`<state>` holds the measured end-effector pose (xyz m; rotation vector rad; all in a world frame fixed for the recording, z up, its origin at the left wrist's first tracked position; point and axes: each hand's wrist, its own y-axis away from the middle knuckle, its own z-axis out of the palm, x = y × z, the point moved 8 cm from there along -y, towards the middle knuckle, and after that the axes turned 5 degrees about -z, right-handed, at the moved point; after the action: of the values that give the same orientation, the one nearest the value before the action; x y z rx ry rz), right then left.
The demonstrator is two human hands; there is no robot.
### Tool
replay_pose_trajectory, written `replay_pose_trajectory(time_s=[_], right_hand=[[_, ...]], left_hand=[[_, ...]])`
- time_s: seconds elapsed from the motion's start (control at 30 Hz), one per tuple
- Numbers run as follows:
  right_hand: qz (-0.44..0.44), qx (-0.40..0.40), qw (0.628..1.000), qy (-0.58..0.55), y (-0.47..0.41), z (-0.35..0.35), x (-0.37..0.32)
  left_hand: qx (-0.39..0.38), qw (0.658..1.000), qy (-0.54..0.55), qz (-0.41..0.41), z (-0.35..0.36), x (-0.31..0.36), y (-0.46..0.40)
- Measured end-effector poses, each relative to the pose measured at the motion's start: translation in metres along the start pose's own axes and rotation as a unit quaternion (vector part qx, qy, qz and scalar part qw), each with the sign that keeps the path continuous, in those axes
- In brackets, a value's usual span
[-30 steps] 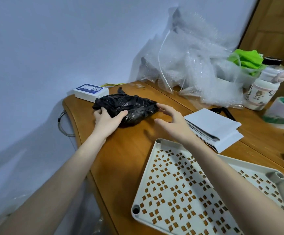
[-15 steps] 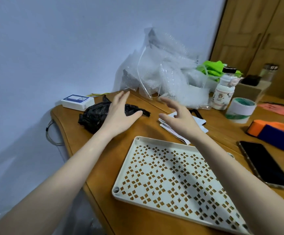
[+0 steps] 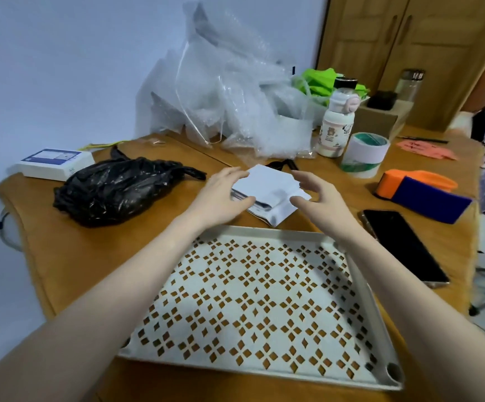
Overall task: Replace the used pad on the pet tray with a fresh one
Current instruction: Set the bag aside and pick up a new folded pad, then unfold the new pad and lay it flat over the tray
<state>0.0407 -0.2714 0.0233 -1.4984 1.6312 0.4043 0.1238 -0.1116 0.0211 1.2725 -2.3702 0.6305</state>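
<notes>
At 12 o'clock of the tray (image 3: 363, 288), the folded pad (image 3: 267, 185) was flanked by spread left hand (image 3: 221, 195) and right hand (image 3: 319, 198), nothing gripped.

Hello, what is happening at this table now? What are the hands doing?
A person is changing the pad of a pet tray. The tray lies bare on the table, with no pad on it. Both hands are open and reach for the folded white pad behind the tray: the left hand at its left edge, the right hand at its right side. Neither grips it yet. A crumpled black bag lies to the left.
</notes>
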Motion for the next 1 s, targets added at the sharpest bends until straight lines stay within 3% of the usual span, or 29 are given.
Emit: replay_pose_trajectory(time_s=[0.23,0.33,0.5,0.7,0.87,1.0], right_hand=[[0.024,-0.016,1.0,-0.006,-0.011,0.012,0.042],[0.018,-0.019,1.0,-0.002,-0.014,0.014,0.044],[0.015,-0.022,1.0,-0.012,-0.016,0.013,0.043],[-0.006,-0.013,0.999,-0.037,-0.008,0.004,0.016],[-0.034,-0.002,0.998,-0.049,0.001,-0.011,-0.021],[-0.042,0.025,0.997,-0.067,0.012,-0.026,-0.047]], left_hand=[[-0.092,0.994,-0.06,-0.013,0.063,0.003,-0.036],[-0.092,0.989,-0.112,-0.021,0.073,0.0,-0.041],[-0.014,0.989,-0.139,0.037,0.059,0.013,-0.041],[0.078,0.997,0.025,0.014,0.005,0.012,-0.034],[0.222,0.968,0.109,0.031,-0.069,0.029,-0.008],[0.271,0.949,0.161,0.024,-0.113,0.039,0.017]])
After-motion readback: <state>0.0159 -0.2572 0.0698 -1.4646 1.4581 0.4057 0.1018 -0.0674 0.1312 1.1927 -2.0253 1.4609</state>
